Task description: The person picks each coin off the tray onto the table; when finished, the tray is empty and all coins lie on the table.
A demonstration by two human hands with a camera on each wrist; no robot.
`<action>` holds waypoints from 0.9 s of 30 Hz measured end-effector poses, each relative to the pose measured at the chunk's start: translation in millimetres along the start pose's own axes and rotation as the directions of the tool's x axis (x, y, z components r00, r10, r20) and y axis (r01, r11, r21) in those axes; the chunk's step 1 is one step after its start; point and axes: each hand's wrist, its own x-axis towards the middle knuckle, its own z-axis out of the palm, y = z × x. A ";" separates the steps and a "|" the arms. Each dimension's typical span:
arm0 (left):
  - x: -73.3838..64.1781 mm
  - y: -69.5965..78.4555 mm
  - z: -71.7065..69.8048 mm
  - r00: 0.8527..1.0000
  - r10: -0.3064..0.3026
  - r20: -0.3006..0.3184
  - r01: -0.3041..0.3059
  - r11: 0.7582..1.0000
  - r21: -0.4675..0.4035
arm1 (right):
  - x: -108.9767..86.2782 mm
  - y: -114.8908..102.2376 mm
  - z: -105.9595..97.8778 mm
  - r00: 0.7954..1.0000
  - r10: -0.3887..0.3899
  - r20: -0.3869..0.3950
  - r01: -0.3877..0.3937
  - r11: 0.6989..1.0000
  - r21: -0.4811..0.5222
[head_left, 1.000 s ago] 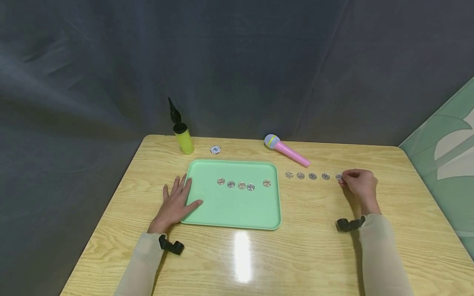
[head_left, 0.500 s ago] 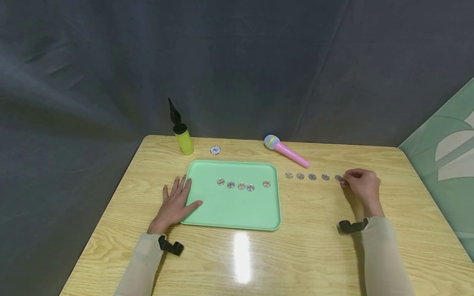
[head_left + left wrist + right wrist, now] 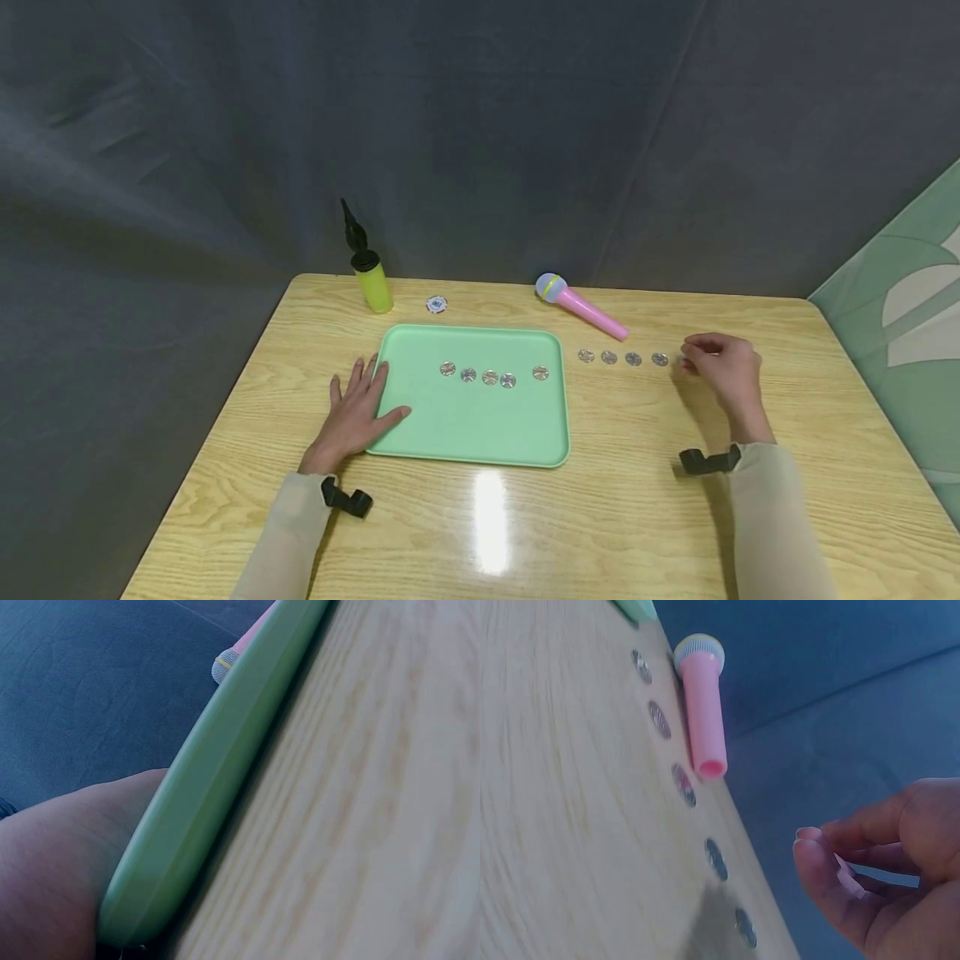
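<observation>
My left hand [image 3: 352, 421] lies spread on the left rim of the green tray [image 3: 480, 433], the thumb reaching onto its floor. Several silver coins [image 3: 490, 377] lie flat in the tray, one apart toward the right. Right of the tray, a row of several more coins [image 3: 633, 359] lies on the wooden table. My right hand [image 3: 723, 367] hovers over the row's right end. In the right wrist view its fingers are curled, thumb and index tips together, with nothing seen between them. The end coin [image 3: 745, 928] lies on the table below, apart from the hand.
Behind the coin row lies a pink toy microphone [image 3: 592, 313]. A poker chip [image 3: 437, 304] and a yellow-green hand pump [image 3: 375, 287] with a black top are near the back edge. A dark curtain [image 3: 480, 142] hangs behind the table [image 3: 622, 517].
My right hand has let go of the end coin, lifted slightly and shifted a little left over it. My left hand, the tray and the coins in it have stayed put.
</observation>
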 end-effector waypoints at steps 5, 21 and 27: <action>-0.1 0.0 -0.1 1.000 0.000 0.002 0.000 1.000 -0.005 | -4.3 -8.0 5.7 0.999 -0.039 0.016 0.039 0.999 -0.008; 0.6 -1.1 1.7 1.000 -0.002 0.006 0.002 1.000 0.008 | -12.4 -36.1 47.9 0.987 -0.131 0.099 0.125 0.990 0.064; 0.4 -1.2 0.4 1.000 -0.002 0.007 0.002 1.000 0.015 | -15.8 -44.0 64.2 0.980 -0.153 0.129 0.146 0.987 0.060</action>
